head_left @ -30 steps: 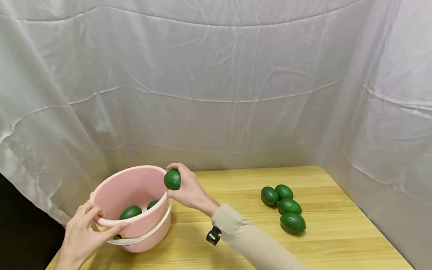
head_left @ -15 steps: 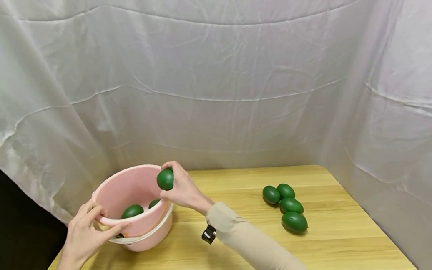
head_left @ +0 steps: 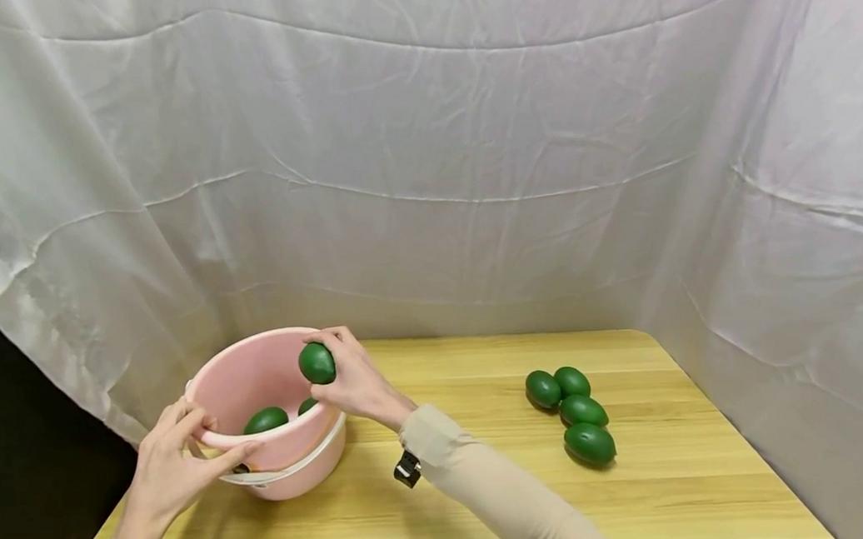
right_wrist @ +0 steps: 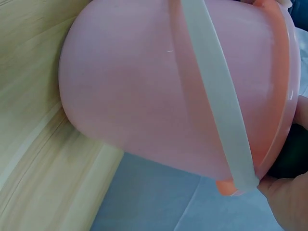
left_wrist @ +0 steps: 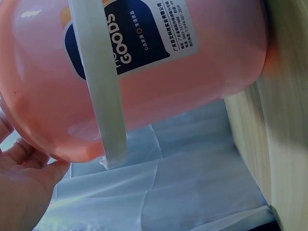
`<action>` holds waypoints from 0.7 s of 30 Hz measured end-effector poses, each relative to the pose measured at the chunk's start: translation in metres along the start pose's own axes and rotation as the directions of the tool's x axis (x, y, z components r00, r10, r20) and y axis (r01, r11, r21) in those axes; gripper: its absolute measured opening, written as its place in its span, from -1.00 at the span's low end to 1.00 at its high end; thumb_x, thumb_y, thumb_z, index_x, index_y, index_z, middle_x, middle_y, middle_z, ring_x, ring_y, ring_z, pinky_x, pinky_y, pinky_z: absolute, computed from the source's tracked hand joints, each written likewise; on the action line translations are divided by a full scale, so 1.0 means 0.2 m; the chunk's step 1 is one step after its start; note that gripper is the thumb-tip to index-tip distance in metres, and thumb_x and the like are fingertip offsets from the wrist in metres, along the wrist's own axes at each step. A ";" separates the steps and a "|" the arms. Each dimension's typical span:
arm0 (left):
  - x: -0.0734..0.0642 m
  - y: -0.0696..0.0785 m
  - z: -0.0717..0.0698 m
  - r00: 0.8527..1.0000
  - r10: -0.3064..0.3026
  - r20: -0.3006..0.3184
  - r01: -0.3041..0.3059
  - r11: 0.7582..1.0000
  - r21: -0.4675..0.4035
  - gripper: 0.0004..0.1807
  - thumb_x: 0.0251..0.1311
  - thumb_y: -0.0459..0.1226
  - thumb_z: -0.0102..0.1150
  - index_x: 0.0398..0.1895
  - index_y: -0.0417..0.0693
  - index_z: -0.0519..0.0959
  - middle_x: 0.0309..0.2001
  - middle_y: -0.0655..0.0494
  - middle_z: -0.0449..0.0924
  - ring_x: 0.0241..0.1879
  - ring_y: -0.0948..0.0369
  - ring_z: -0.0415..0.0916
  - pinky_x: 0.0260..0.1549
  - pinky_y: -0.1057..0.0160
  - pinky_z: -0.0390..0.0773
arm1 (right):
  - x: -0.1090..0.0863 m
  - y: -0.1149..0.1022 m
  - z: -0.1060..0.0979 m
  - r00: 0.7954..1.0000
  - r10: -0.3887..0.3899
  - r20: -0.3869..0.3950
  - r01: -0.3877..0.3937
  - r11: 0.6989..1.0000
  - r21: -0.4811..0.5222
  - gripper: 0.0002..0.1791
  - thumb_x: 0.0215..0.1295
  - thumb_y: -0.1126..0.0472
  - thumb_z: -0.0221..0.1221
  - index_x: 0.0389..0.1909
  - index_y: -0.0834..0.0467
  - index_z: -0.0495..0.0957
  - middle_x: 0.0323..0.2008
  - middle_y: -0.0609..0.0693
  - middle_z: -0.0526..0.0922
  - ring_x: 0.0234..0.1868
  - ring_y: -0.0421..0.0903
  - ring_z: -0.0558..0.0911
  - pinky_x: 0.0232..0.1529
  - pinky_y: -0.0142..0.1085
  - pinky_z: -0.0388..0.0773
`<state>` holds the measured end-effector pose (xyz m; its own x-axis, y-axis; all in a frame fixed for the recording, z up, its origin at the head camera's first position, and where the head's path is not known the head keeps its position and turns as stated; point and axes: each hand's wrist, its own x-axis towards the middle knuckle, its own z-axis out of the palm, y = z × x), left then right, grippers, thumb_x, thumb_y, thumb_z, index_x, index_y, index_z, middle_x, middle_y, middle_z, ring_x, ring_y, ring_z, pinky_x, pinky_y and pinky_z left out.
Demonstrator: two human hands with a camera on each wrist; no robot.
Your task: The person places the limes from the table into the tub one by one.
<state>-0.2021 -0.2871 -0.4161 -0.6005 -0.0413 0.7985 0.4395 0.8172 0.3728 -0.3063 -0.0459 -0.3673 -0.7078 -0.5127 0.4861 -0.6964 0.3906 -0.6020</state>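
A person in beige sleeves holds a smooth, dark-green, egg-shaped fruit just above the mouth of a round, pale-pink plastic bucket standing on a yellowish, wood-grained table. The fingers of the right hand are clamped on the fruit beside the rim; whether they also touch that rim is unclear. The left hand pinches the near-left rim, fingers over the lip, thumb against the outer wall. Two dark-green oval fruits lie inside, partly hidden by the near wall; four loose green fruits sit bunched well off to the right. A flat white plastic handle hangs across the bucket's front.

The held fruit's glossy skin could make it slip; released too soon, this close to the rim, it might glance off, land outside and roll. A hard pull by the left hand, or a knock from the right, could tip the bucket. A brushing sleeve might scatter the bunched four.
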 end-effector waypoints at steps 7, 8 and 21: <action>0.00 0.01 0.00 1.000 -0.026 -0.001 0.026 1.000 0.000 -0.40 -0.69 -0.18 0.75 -0.56 0.14 0.45 -0.36 0.30 0.32 -0.30 0.53 0.20 -0.38 0.45 0.23 | 0.01 0.00 0.01 0.999 -0.029 -0.016 0.028 0.998 -0.065 -0.26 0.00 0.36 0.38 0.26 0.07 0.36 0.12 0.02 0.51 -0.04 -0.16 0.58 -0.07 -0.46 0.51; 0.00 0.01 0.00 1.000 -0.027 -0.001 0.027 1.000 -0.001 -0.40 -0.69 -0.17 0.75 -0.56 0.14 0.45 -0.37 0.30 0.32 -0.30 0.53 0.20 -0.38 0.45 0.22 | 0.01 0.00 0.02 0.999 -0.031 -0.016 0.030 0.997 -0.072 -0.27 0.00 0.35 0.38 0.25 0.07 0.37 0.13 0.01 0.51 -0.02 -0.15 0.58 -0.06 -0.46 0.51; 0.00 0.01 -0.01 1.000 -0.004 -0.005 0.004 1.000 -0.022 -0.41 -0.71 -0.22 0.75 -0.56 0.14 0.47 -0.37 0.29 0.35 -0.26 0.51 0.20 -0.37 0.48 0.23 | 0.00 -0.01 0.02 0.999 -0.052 -0.008 0.051 0.993 -0.108 -0.31 0.09 0.23 0.42 0.28 0.07 0.42 0.20 -0.01 0.50 0.13 -0.15 0.55 0.10 -0.44 0.47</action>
<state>-0.2007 -0.2859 -0.4140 -0.5988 -0.0473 0.7995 0.4521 0.8041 0.3862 -0.3040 -0.0506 -0.3687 -0.6714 -0.5259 0.5222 -0.7404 0.4442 -0.5045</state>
